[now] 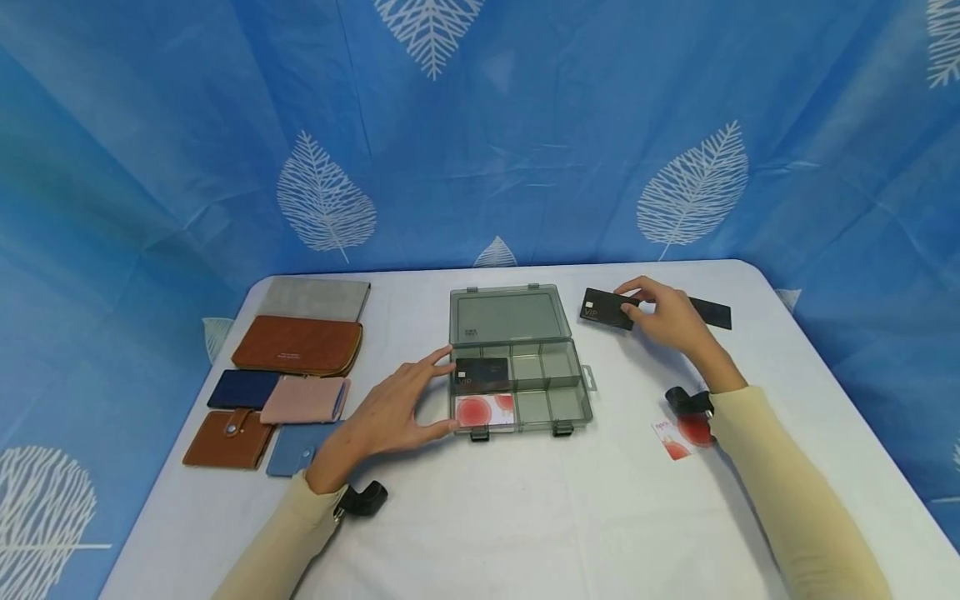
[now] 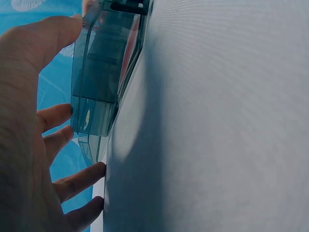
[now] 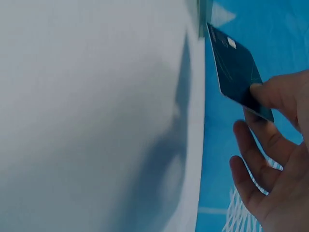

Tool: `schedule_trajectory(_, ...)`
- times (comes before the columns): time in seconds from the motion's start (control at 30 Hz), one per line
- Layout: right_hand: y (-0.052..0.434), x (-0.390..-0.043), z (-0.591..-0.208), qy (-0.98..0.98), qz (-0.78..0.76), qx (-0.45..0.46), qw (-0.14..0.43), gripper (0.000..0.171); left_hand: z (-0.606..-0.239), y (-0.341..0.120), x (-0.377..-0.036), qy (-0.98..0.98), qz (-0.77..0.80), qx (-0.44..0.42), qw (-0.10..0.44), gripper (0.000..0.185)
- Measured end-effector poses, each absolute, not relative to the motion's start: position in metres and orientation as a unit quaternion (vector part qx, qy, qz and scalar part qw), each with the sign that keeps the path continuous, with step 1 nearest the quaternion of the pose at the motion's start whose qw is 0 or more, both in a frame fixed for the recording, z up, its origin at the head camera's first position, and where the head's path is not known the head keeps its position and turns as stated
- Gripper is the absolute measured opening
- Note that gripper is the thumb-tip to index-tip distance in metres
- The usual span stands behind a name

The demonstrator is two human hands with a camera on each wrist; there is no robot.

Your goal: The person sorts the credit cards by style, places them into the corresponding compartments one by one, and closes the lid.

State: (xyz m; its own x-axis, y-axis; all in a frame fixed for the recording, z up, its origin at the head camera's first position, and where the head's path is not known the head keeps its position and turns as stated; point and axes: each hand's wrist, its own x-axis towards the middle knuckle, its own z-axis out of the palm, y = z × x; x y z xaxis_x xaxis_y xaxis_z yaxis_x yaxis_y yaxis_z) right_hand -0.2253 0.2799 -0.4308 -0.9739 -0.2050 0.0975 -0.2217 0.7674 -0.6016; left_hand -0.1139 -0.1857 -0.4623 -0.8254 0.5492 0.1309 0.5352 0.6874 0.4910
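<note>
My right hand [image 1: 670, 321] pinches a black VIP card [image 1: 602, 308] between thumb and fingers, held above the table. In the right wrist view that card [image 3: 234, 70] is tilted, with its chip side showing. A translucent grey-green compartment box [image 1: 510, 315] stands with its lid folded back. Inside its left compartments lie a black VIP card [image 1: 471, 375] and, nearer me, a red-and-white card [image 1: 483, 410]. With fingers spread, my left hand [image 1: 397, 408] rests at the box's left side. Its thumb and fingertips touch the box wall [image 2: 91, 92] in the left wrist view.
Another black card [image 1: 712, 313] lies behind my right hand. A red-and-white card [image 1: 671, 442] is partly hidden under the right wrist. On the left lie several wallets: grey [image 1: 315, 298], long brown [image 1: 298, 343], navy [image 1: 242, 389], pink [image 1: 303, 402], snap-closed brown [image 1: 217, 442] and light blue [image 1: 288, 450].
</note>
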Motion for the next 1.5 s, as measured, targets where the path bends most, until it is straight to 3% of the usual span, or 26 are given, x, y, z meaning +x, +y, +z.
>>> schedule_trajectory(0.8,0.184,-0.179,-0.426,-0.902,0.389,0.188,0.013,0.026,-0.464,-0.187,-0.110,0.923,0.257,0.287,0.011,0.090)
schedule_trajectory(1.1,0.145,-0.156,-0.436,-0.908,0.323,0.267,0.025,0.026,-0.463,-0.186,-0.110,0.921,0.260,0.289,0.011,0.088)
schedule_trajectory(1.5,0.128,-0.148,-0.445,-0.914,0.276,0.293,0.052,0.023,-0.462,-0.186,-0.113,0.921,0.260,0.289,0.020,0.090)
